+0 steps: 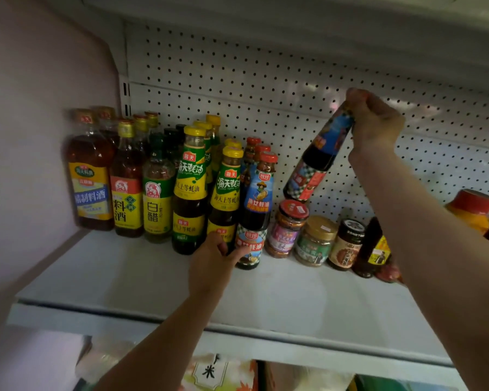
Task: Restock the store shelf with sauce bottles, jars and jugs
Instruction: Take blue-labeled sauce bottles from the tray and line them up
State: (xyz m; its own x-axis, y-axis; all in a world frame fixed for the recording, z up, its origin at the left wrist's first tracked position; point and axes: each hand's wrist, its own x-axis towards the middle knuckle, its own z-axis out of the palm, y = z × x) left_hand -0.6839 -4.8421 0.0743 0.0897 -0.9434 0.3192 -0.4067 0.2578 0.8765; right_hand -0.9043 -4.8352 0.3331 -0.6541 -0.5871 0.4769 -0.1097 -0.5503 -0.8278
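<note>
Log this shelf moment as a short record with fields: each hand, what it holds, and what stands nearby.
left hand: grips the base of a blue-label bottle standing on the shelf
right hand: holds a second blue-label bottle by its top, tilted, in the air above the jars
jars: row right of the standing bottle
yellow-cap bottles: left of it, upright

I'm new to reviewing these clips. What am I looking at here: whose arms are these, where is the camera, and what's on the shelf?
There is no machine here: a person wears one camera on the head, looking forward and down at their own bare arms. The right hand holds a dark sauce bottle by its cap, tilted in the air above the jars. The left hand grips a blue-labelled oyster sauce bottle standing on the white shelf. To the left, rows of cooking wine, vinegar and oyster sauce bottles stand against the pegboard back.
</note>
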